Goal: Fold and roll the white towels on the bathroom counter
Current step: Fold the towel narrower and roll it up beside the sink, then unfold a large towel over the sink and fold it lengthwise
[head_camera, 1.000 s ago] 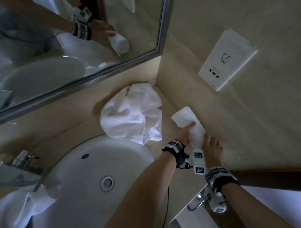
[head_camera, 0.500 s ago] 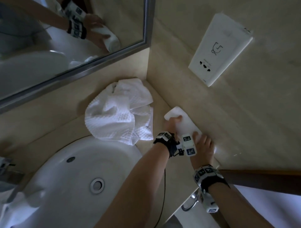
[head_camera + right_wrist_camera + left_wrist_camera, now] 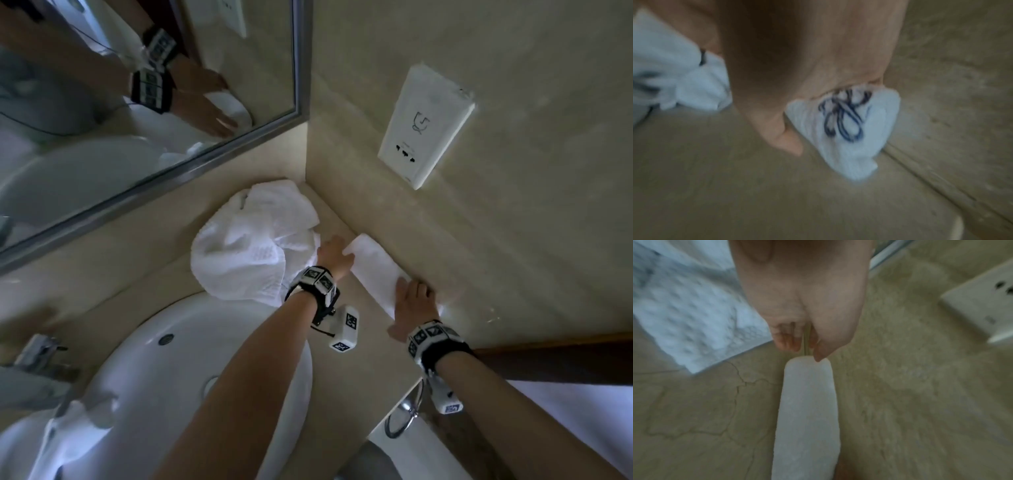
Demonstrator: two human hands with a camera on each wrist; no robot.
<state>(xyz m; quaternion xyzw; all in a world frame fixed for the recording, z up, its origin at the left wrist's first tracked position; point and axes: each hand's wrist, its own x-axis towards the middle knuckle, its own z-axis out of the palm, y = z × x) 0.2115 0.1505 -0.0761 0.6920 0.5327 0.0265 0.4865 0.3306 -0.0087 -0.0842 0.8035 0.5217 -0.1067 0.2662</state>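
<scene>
Left of and nearer to me than my hands sits the white oval sink (image 3: 144, 346), its drain (image 3: 209, 383) half hidden behind my forearm and an overflow hole (image 3: 166, 339) on the far wall of the bowl. A chrome faucet (image 3: 37, 349) stands at its far left edge. Above that, a metal-framed mirror (image 3: 147, 102) fills the wall beyond and left of my hands. On the beige wall (image 3: 531, 240) to their right hangs a white socket plate (image 3: 426, 126). A chrome ring (image 3: 402, 416) hangs below my right wrist.
</scene>
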